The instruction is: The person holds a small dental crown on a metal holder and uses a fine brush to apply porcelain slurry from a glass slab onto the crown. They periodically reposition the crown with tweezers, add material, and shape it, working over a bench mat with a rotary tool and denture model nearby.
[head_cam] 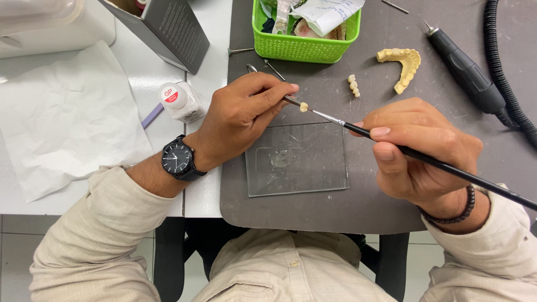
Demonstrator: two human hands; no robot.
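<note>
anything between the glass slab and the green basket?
Head view: the left hand holding a small tooth crown, with the brush tip touching it. Otherwise bare grey mat between glass slab and basket.

A glass slab (305, 162) lay on the mat (358, 207), between the hands; behind it stood a basket (302, 47); right of that lay a tooth cast (403, 64), then a handpiece (467, 70); a jar (182, 102) stood left, beside paper (67, 112).

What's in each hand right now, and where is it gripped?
Left hand: thin tool carrying a small tooth crown, pinched near its tip. Right hand: black brush, gripped mid-handle.
</note>
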